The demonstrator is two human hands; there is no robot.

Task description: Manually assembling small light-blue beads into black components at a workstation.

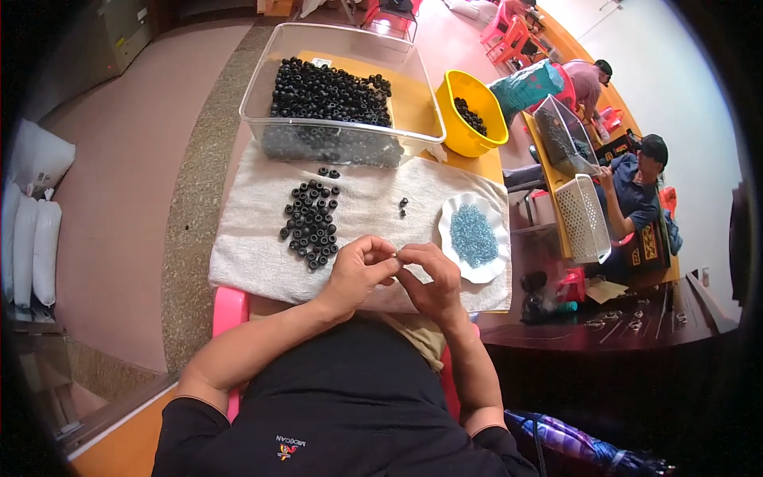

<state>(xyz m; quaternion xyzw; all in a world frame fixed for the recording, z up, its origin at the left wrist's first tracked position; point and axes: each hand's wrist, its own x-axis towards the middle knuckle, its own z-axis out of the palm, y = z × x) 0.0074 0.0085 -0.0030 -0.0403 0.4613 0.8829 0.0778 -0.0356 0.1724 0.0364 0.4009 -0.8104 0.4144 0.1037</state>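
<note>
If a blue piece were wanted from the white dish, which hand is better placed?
Probably the right hand: it is nearer the white dish and the blue pieces in it. The left hand is farther off, closer to the loose black pieces.

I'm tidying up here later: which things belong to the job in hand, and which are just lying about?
Likely part of the job:
loose black pieces on the white cloth
white dish of small blue pieces
clear tub
yellow basin

Apparently just lying about:
white sacks
purple patterned bundle

Brt indoor lt, upper-R wall [687, 95] near-white, fisheye bend strong at edges, corners blk.
</note>
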